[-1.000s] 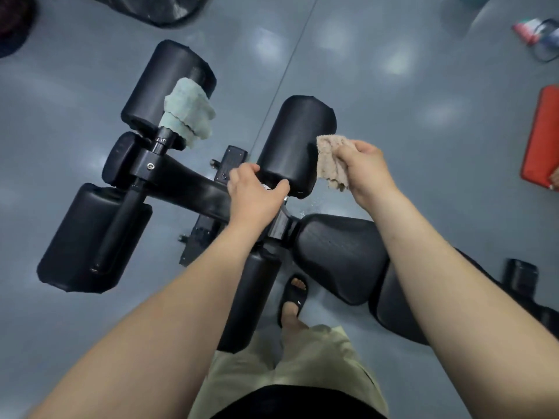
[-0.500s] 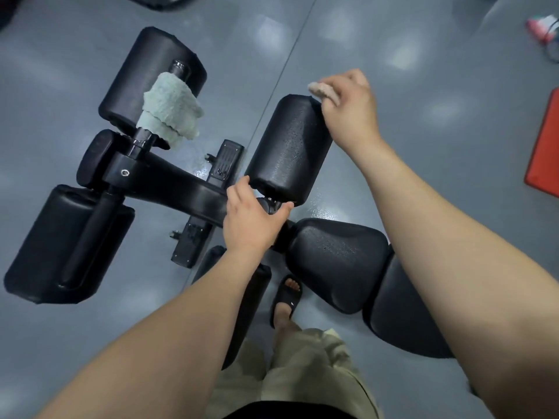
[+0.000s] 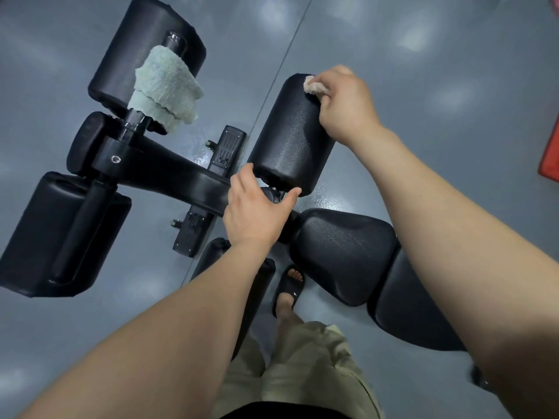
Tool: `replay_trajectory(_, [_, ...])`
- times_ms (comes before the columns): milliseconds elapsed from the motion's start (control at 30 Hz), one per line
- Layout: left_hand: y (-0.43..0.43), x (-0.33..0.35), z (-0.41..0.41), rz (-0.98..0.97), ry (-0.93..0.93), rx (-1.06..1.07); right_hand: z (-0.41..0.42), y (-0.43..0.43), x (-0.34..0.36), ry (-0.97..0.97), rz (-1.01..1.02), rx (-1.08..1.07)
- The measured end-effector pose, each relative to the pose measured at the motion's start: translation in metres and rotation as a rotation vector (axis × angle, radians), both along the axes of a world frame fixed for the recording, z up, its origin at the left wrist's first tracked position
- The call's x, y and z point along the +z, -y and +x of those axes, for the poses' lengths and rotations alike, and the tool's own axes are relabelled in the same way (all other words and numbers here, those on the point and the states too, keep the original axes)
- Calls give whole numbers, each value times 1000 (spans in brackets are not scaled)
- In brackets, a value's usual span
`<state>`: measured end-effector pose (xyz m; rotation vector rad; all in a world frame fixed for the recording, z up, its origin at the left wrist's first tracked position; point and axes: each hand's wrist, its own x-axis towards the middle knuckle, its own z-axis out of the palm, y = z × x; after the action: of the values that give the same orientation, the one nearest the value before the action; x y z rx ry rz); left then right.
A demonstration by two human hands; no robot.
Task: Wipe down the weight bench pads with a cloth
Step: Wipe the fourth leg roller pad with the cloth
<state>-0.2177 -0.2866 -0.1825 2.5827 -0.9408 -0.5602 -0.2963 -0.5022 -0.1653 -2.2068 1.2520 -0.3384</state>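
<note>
the right hand (image 3: 341, 107) has its fingers curled round a small pinkish cloth (image 3: 314, 86), pressing it on the far end of the black roller pad (image 3: 290, 134), whose long axis runs from there back toward the person. the left hand (image 3: 254, 213) grips the bench frame (image 3: 181, 182) just below the pad's near end, so the pad's length lies between the hands. i'd say the next stroke wants pulling toward the body.

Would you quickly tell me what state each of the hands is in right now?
Left hand: closed around the bench frame under the roller pad.
Right hand: closed on the beige cloth, pressing it on that pad's far end.
</note>
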Motion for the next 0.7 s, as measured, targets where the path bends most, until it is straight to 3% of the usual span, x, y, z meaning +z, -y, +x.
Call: replay_trajectory(700, [-2, -7, 1, -33, 6, -21, -14, -84, -15, 107, -75, 187])
